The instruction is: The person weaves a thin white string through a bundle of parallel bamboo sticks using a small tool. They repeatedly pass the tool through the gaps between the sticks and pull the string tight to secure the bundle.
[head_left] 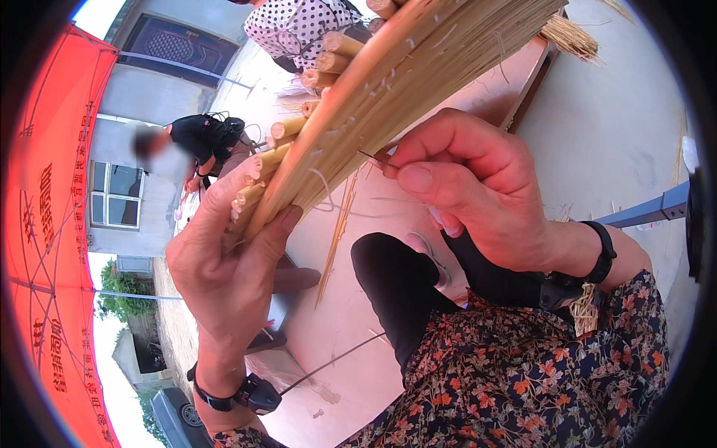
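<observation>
A wide panel of pale straw stalks [418,82] rises across the upper middle, with white thread stitches along its smooth edge strip. Thick cut stalk ends [317,78] stick out along its left side. My left hand [231,246] is closed around the panel's lower end, thumb on the near face and fingers behind. Just right of the panel, my right hand [478,187] pinches a thin dark needle [367,155], its tip pointing at the straw and apart from it. A loose pale thread [328,196] loops between the panel and my right hand.
Loose straws [336,239] lie below the panel, and a straw bundle [569,37] lies at the upper right. Two people sit nearby, one in a dotted top [299,26], one in black [198,138]. A red canopy [52,224] hangs left; a blue metal bar [642,211] stands right.
</observation>
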{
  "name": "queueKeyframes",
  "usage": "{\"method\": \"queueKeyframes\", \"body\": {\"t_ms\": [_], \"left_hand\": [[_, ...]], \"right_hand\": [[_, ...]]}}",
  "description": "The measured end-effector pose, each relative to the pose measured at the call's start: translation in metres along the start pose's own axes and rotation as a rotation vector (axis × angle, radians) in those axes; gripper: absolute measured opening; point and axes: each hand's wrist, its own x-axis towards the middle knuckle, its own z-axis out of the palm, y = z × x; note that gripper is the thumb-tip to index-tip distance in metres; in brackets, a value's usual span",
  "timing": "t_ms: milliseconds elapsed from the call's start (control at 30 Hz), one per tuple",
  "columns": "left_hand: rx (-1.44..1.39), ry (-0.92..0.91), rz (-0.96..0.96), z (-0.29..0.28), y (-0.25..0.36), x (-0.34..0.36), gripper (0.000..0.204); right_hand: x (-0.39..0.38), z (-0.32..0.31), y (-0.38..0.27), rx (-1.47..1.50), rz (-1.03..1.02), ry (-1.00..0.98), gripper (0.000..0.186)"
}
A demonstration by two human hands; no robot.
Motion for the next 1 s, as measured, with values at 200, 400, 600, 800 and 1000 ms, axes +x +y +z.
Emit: {"method": "queueKeyframes", "body": {"t_ms": [200,400,600,800,1000], "left_hand": [[-0.095,-0.044,-0.133,-0.018,0.001,0.023,0.04],[-0.186,-0.064,-0.158,-0.018,0.002,0.029,0.04],[-0.114,-0.101,-0.095,-0.014,0.005,0.033,0.046],[-0.098,-0.085,-0.078,-0.012,0.01,0.032,0.048],[-0.11,-0.088,-0.088,-0.01,0.012,0.034,0.048]], "right_hand": [[0.019,0.009,0.0,-0.242,-0.281,-0.077,0.012],[0.037,0.018,-0.002,-0.374,-0.382,-0.051,0.013],[0.044,0.015,0.007,-0.462,-0.481,-0.036,0.02],[0.041,0.018,0.003,-0.433,-0.455,-0.028,0.021],[0.049,0.021,0.014,-0.296,-0.576,0.067,0.013]]}}
